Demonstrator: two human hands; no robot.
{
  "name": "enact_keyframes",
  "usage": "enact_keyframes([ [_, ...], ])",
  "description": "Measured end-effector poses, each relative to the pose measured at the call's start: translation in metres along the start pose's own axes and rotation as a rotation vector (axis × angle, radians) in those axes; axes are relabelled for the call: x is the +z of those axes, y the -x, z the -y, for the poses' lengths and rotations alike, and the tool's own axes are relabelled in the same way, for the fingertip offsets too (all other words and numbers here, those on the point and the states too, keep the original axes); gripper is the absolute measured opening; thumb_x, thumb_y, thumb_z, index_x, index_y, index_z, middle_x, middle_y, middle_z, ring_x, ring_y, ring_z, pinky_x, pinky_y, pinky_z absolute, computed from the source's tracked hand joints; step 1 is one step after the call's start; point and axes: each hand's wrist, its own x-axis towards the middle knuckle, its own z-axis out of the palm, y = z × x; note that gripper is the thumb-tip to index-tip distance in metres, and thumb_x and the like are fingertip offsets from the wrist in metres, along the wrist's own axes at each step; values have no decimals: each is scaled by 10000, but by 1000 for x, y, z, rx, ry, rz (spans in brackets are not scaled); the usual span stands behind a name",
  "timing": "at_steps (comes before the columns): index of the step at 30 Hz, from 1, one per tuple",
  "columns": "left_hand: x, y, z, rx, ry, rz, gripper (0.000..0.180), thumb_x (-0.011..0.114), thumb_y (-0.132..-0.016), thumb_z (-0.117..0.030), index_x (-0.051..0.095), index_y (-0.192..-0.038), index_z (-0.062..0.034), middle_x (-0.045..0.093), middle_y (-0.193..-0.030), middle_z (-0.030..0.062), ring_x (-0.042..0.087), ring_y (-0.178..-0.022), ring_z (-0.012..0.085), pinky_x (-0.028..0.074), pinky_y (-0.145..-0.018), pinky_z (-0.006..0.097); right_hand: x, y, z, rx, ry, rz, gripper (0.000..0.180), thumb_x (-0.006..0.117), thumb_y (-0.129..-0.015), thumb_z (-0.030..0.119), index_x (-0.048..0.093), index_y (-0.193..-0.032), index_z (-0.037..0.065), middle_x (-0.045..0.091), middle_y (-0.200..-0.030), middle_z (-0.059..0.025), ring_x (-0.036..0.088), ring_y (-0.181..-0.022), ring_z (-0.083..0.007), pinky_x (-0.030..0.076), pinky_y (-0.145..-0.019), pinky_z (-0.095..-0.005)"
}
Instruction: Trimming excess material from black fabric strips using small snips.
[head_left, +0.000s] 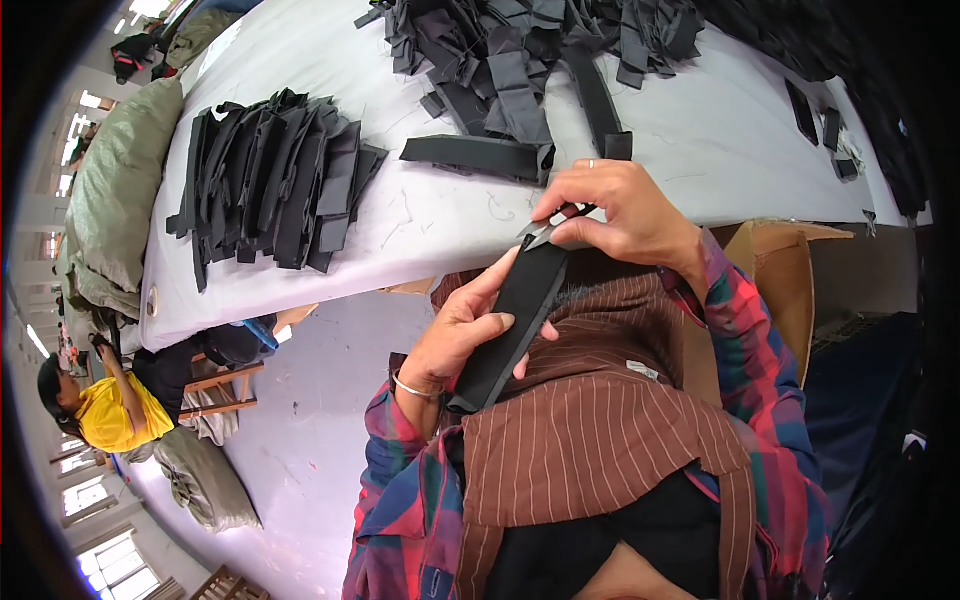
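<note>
While left hand steadies strap, right hand snips.

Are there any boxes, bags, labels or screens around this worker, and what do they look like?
Cardboard box: brown, open flaps, right of the right hand, below the table edge.
Sack: big, grey-green, stuffed, against the table's left end.
Second sack: grey-green, lying on the floor at lower left.
Tag: small white rectangle on the brown striped cloth; too small to read.
No screens or signs show.
</note>
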Motion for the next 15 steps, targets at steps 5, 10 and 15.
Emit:
enact_keyframes([
  [5, 0, -4, -3, -38, 11, -13, 719, 403, -831, 34, 171, -1500, -93, 608, -1067, 206, 658, -704, 227, 567, -597, 303, 3, 1, -17, 58, 23, -6, 174, 711, -735, 104, 667, -900, 69, 645, -800, -40, 591, -772, -210, 458, -687, -320],
  [10, -7, -18, -16, -32, -75, -17, 666, 422, -836, 31, 255, -1473, -70, 632, -1020, 160, 651, -663, 187, 556, -611, 273, 14, -4, -2, 271, -421, -162, 175, 709, -809, 134, 623, -925, 34, 554, -798, 43, 500, -760, -43, 406, -654, -204],
  [15, -3, -37, -8, 29, -184, 15, 580, 429, -925, -62, 248, -1476, -93, 626, -1014, 171, 660, -689, 192, 556, -635, 281, 18, -4, -6, 417, -563, -141, 165, 716, -800, 123, 592, -817, 15, 570, -689, 14, 506, -658, -62, 409, -581, -219],
])
